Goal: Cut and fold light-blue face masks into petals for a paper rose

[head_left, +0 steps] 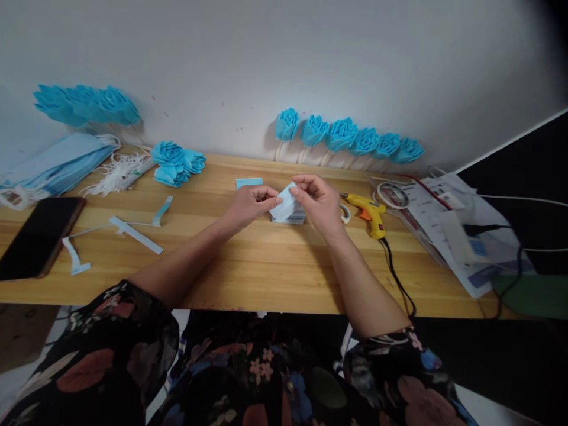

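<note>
My left hand (251, 204) and my right hand (318, 201) both pinch a small light-blue piece of fabric (284, 204) just above the wooden table (266, 266). Under it lies a small stack of similar blue pieces (293, 218). Another blue piece (249, 182) lies flat a little behind my left hand. A yellow glue gun (369, 213) rests just right of my right hand, with its black cord (397, 278) running toward the front edge.
Blue fabric roses (346, 135) line the wall at the back; more roses (177, 161) and a pile of blue masks (57, 165) sit at the left. A black phone (39, 234), cut strips (133, 232), a tape roll (391, 194) and papers (461, 236) are also there.
</note>
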Demonstrator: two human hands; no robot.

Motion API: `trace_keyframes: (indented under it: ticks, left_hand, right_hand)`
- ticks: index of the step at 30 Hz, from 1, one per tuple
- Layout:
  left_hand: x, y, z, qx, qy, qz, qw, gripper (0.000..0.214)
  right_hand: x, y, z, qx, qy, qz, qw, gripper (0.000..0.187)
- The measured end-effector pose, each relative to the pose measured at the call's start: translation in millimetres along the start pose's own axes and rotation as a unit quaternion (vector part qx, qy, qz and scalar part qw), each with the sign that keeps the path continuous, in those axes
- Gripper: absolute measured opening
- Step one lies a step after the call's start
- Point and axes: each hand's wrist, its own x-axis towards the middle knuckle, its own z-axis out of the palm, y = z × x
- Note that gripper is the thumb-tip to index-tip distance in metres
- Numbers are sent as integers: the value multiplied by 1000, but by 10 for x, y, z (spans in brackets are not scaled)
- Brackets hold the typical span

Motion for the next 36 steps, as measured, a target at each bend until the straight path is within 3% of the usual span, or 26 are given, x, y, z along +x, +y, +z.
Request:
trace_keyframes:
  ticks: [13,20,22,28,36]
  left_hand:
    - [38,-104,-27,42,-22,29,998,24]
    - [56,-122,-23,129,14,99,987,15]
    - [50,-112,-34,115,27,108,987,15]
    - [47,-84,-68,-10,64,114,991,15]
    - [93,-122,-86,-116,75,56,989,26]
  right_hand:
    - [1,6,3,-18,-4,-2,1000,28]
    - [-68,-127,43,-112,-25,-74,991,20]
    - [-76,-149,38,-112,-43,-69,990,25]
    - [-40,-88,-8,-54,-114,-10,992,71]
    - [8,32,0,-38,-96,-14,995,53]
